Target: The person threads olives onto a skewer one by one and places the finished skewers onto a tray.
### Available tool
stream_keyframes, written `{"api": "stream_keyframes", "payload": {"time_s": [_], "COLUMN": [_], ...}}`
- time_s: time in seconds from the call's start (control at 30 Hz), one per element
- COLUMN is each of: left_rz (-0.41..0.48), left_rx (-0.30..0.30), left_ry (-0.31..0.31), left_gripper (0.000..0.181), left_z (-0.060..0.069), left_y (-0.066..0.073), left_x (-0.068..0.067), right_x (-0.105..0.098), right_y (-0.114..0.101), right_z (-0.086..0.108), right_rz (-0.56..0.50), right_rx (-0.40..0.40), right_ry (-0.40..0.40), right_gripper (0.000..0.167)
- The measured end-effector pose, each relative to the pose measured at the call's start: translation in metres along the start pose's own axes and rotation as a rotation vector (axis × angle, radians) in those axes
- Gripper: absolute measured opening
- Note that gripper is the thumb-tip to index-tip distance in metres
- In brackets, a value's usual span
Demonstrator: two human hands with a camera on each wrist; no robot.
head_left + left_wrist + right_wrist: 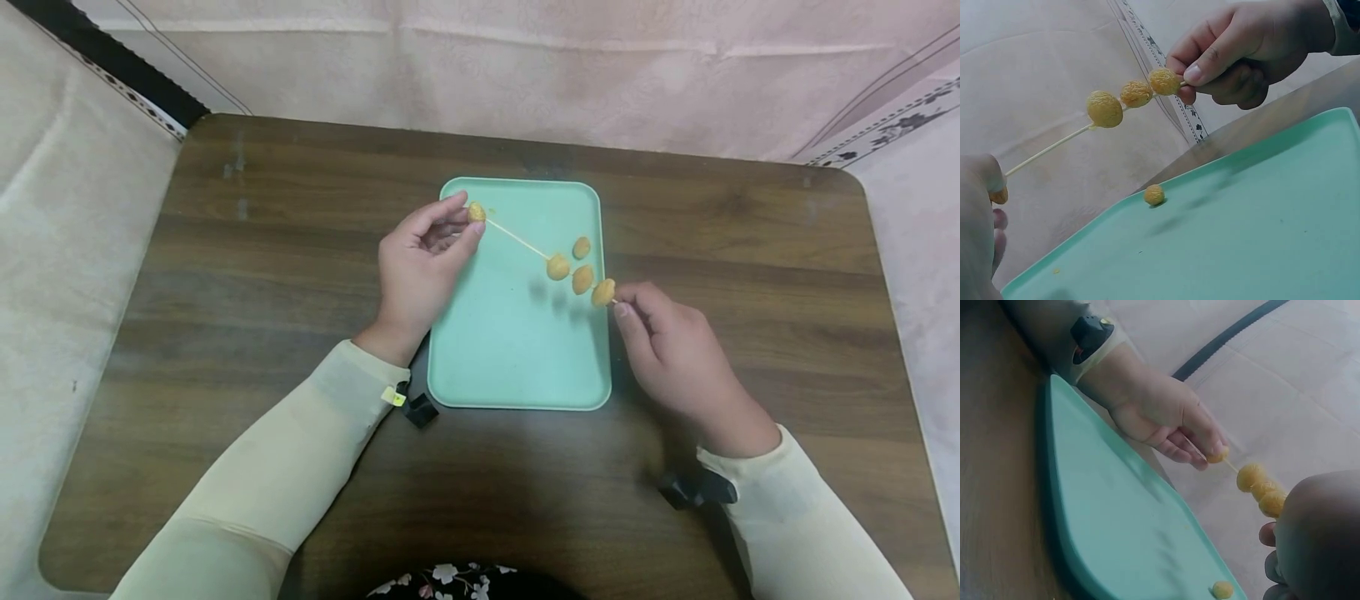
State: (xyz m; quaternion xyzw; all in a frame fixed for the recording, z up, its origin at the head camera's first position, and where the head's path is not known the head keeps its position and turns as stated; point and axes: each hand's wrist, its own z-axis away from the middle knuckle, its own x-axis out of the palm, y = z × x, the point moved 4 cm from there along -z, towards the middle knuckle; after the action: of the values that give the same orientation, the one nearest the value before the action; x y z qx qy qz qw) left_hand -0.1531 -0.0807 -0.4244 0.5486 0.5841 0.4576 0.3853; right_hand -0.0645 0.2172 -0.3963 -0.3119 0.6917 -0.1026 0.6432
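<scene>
A thin wooden skewer (517,239) slants above the tray, carrying a group of golden-brown, wrinkled balls (1105,109) towards its right end. My right hand (678,358) pinches that end between thumb and forefinger, just beyond the last ball (603,292). At the other end, my left hand (423,271) pinches another ball (476,212) between thumb and fingers, with the skewer meeting it. Whether the tip has pierced that ball is hidden by the fingers. One loose ball (1154,195) lies on the mint-green tray (517,358), near its right rim.
The tray lies on a dark brown wooden table (300,250). A small crumb (1056,271) sits on the tray. Pale cloth (480,75) hangs behind the table's far edge. Each wrist wears a small black device (420,410).
</scene>
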Motion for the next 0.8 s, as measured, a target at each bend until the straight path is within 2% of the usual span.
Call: {"api": "stream_keyframes", "payload": {"time_s": [0.1,0.2,0.6,0.8], "left_rz": [-0.048,-0.055,-0.037,-0.063], "left_rx": [0.019,0.030,0.069,0.090], "left_ry": [0.019,0.022,-0.015,-0.051], "left_gripper": [0.029,0.026,0.023,0.024], "left_z": [0.000,-0.001,0.001,0.004], "left_y": [0.000,0.001,0.003,0.004], "left_x": [-0.002,-0.002,-0.001,0.002], "right_x": [0.000,0.000,-0.001,0.000], "right_y": [-0.004,-0.007,-0.014,-0.018], "right_z": [0.000,-0.001,-0.003,-0.005], "right_rz": [0.010,0.016,0.010,-0.022], "right_rx": [-0.009,-0.020,-0.067,-0.075], "right_ry": [-0.003,-0.004,0.017,0.031], "right_gripper": [0.013,0.014,0.018,0.020]}}
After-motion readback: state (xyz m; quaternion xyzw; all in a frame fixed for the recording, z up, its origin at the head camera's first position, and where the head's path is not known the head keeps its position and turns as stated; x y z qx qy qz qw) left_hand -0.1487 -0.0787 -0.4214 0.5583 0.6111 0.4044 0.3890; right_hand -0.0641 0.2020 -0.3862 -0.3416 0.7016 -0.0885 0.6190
